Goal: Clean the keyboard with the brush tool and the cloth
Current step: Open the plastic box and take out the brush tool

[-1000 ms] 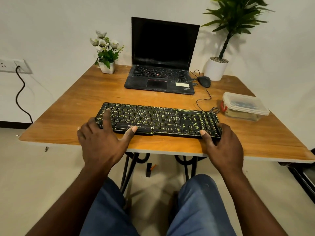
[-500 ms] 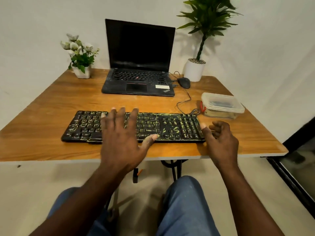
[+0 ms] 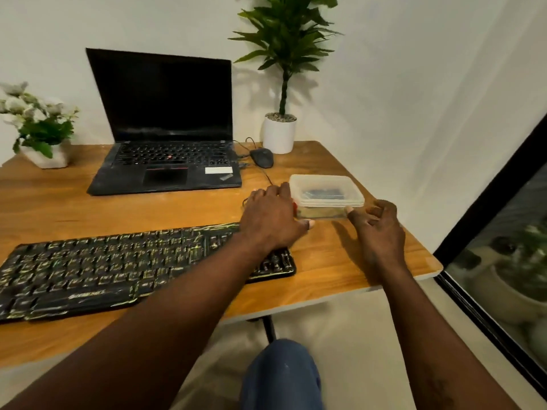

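Since no brush or cloth is seen on the table [image 3: 74, 208], where the keyboard [image 3: 118, 267] lies at the near edge, the lidded container [image 3: 319, 213] beside it is probably to be opened. It should be steadied by the left hand [image 3: 269, 220], fingers [image 3: 279, 193] straight against its side, while the lid [image 3: 325, 189] is lifted by the right hand [image 3: 381, 232], loosely curled, gripping nothing.

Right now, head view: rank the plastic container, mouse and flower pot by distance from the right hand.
1. Plastic container, just left of the right hand.
2. Mouse, farther back, beside the laptop.
3. Flower pot, far-left back corner.
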A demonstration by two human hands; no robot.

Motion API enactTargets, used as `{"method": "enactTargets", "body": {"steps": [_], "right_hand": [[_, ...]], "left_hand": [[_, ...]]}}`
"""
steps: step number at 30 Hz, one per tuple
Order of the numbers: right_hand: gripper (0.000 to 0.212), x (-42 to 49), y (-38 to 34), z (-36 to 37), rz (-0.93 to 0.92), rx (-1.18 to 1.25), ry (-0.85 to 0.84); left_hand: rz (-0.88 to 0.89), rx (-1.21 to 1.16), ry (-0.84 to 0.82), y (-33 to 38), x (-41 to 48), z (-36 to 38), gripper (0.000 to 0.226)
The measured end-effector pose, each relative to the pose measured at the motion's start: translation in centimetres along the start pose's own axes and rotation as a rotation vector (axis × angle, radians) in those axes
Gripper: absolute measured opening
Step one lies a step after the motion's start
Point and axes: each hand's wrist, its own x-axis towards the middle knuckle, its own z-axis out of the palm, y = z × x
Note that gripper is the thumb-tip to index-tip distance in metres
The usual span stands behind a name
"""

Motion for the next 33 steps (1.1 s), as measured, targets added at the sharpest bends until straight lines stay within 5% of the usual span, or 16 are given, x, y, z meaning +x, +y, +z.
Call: {"method": "enactTargets", "body": {"steps": [9, 17, 24, 29, 33], "right_hand": [[0.058, 2.7, 1.1, 0.8, -0.090, 0.090, -0.100], [0.038, 0.4, 1.4, -0.7, 0.041, 0.085, 0.237], [0.015, -2.7, 2.5, -2.1, 0.012, 0.060, 0.280], [0.039, -4.7, 2.8, -2.4, -0.062, 0.050, 0.281], [0.034, -5.2, 2.1, -2.4, -0.071, 0.087, 0.296]], "left_hand": [[-0.094, -0.276, -0.031, 1.0, 3.8, 1.6, 0.097], [-0.042, -0.367, -0.024, 2.4, 0.5, 0.6, 0.081], [-0.064, -0.259, -0.130, 2.7, -2.8, -1.9, 0.095], [0.032, -0.118, -0.282, 3.1, -4.3, -2.9, 0.137], [0.022, -0.093, -0.322, 3.2, -4.4, -3.0, 0.139]]}}
